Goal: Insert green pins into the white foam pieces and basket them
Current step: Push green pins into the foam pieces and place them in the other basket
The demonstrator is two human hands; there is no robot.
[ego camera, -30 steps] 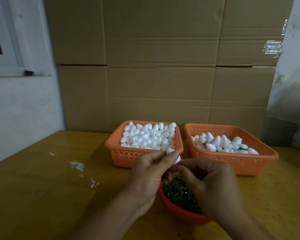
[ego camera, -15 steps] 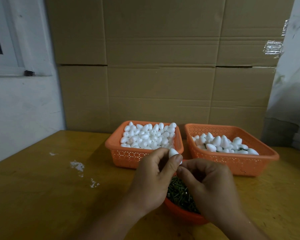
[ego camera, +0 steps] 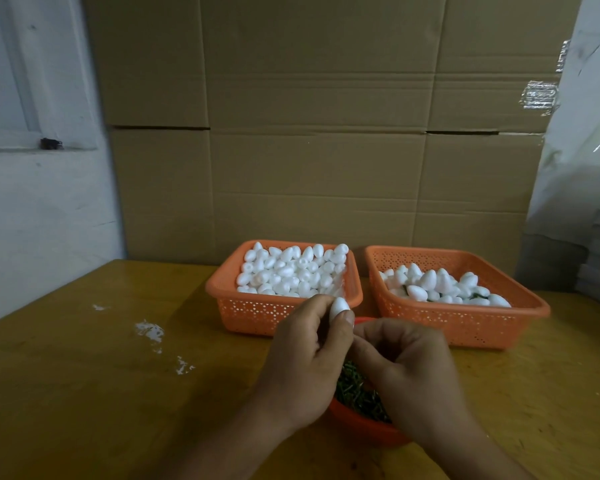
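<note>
My left hand [ego camera: 305, 358] pinches a white foam piece [ego camera: 338, 307] between thumb and fingertips, held upright above the red bowl [ego camera: 364, 427] of green pins [ego camera: 355, 393]. My right hand [ego camera: 409, 368] is curled with its fingertips pressed up against the underside of the foam piece; whatever it pinches is hidden. Behind the hands, the left orange basket [ego camera: 257, 315] is full of plain white foam pieces. The right orange basket [ego camera: 465, 323] holds foam pieces with green pins showing among them.
The wooden table [ego camera: 84, 375] has white specks on its left part. Stacked cardboard boxes [ego camera: 319, 133] form a wall right behind the baskets. A white wall with a window sill is at left, plastic-wrapped goods at right.
Both hands have risen slightly, and the foam piece has turned upright in my left fingertips while my right fingertips stay against its underside.
</note>
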